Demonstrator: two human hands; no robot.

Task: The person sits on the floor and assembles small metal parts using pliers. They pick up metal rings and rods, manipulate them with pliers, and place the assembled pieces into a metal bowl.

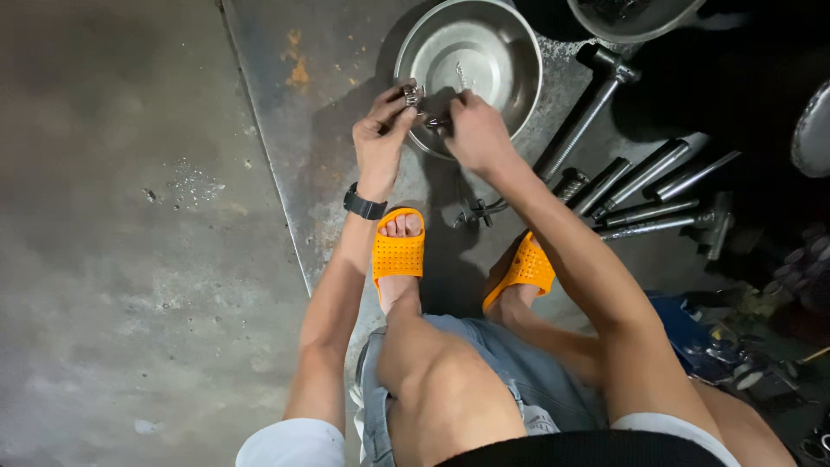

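I squat over a steel floor plate. My left hand (382,131), with a black watch on the wrist, pinches a small metal part (415,93) between thumb and fingers. My right hand (474,130) is closed on another small dark metal piece (437,122) that touches the first. Both hands hover over the near rim of a shiny steel bowl (493,60). What exactly the small parts are is too small to tell.
Several long steel bolts and rods (644,186) lie to the right, one long bolt (581,121) beside the bowl. A small metal fitting (474,213) rests near my orange slippers (399,253). A second basin (635,19) sits at the top edge. Concrete floor (130,216) spreads left.
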